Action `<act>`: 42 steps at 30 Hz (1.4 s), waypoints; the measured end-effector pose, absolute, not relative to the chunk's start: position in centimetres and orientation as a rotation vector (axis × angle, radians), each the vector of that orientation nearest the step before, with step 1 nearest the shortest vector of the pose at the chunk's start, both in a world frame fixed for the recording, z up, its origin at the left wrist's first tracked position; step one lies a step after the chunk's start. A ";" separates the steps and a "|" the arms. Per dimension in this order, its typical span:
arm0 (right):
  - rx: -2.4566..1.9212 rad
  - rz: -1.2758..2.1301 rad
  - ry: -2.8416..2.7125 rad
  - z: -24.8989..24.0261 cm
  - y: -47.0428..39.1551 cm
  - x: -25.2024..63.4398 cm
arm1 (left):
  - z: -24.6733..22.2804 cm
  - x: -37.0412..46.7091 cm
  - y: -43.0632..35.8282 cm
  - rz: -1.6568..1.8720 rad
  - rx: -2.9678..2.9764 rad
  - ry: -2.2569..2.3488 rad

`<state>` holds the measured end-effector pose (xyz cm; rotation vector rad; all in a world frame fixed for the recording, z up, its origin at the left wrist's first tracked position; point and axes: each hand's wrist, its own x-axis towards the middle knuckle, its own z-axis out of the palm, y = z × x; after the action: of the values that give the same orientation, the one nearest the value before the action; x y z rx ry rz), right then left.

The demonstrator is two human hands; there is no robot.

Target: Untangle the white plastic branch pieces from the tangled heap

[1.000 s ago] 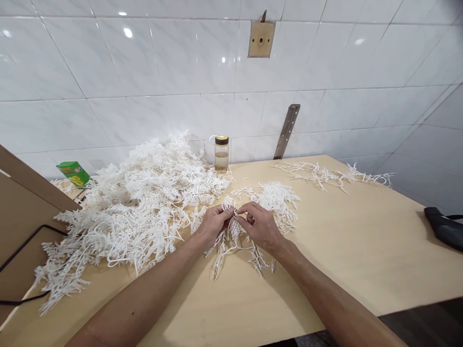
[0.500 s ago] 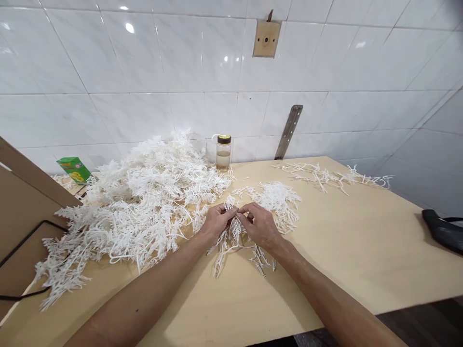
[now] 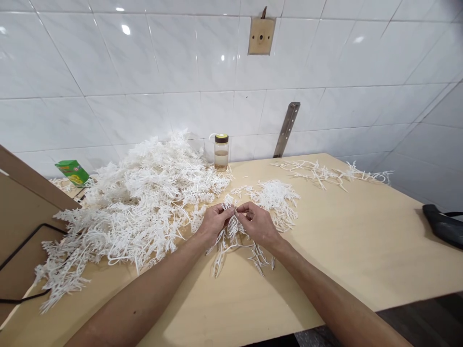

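Close together over the middle of the table, my left hand and my right hand both pinch a white branched plastic sprig. Its fine tips stick up above my left thumb and hang down between the hands. Exactly where the right fingertips grip is too small to make out. Below the hands lie more white branched pieces. A big heap of white sprigs rises left of my left hand. Just beyond my right hand is a smaller pile of short white pieces.
Bare white stems lie at the table's back right. A lidded bottle stands by the tiled wall, near a metal bracket. At left are a green box and a brown panel; a black object sits at the right edge.
The view has shifted slightly. Both hands keep their pinch in nearly the same place, and the sprig's hanging tips sit a little differently between them.
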<state>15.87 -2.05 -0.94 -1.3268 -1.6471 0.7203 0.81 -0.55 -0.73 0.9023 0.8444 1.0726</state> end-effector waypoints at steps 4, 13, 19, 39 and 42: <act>-1.344 0.689 -1.679 -0.7 -2.1 15.9 | -0.6 0.8 -0.7 1.090 0.902 0.844; -1.272 0.553 -1.749 -0.5 -2.3 15.8 | -0.8 0.8 -0.5 1.090 0.919 0.883; -1.248 0.423 -1.810 -1.0 -2.3 15.7 | -0.4 0.7 -0.7 1.066 0.929 0.867; -1.365 0.175 -1.806 -2.1 -1.6 16.3 | -0.9 0.9 -0.9 1.216 1.394 1.279; -1.480 0.180 -1.616 -1.4 -1.0 17.6 | -0.8 0.9 -1.0 1.142 1.346 1.226</act>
<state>17.65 -0.96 -1.38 -1.4795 -1.6163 0.1798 0.87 -1.02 -0.84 1.3461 1.2255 1.1418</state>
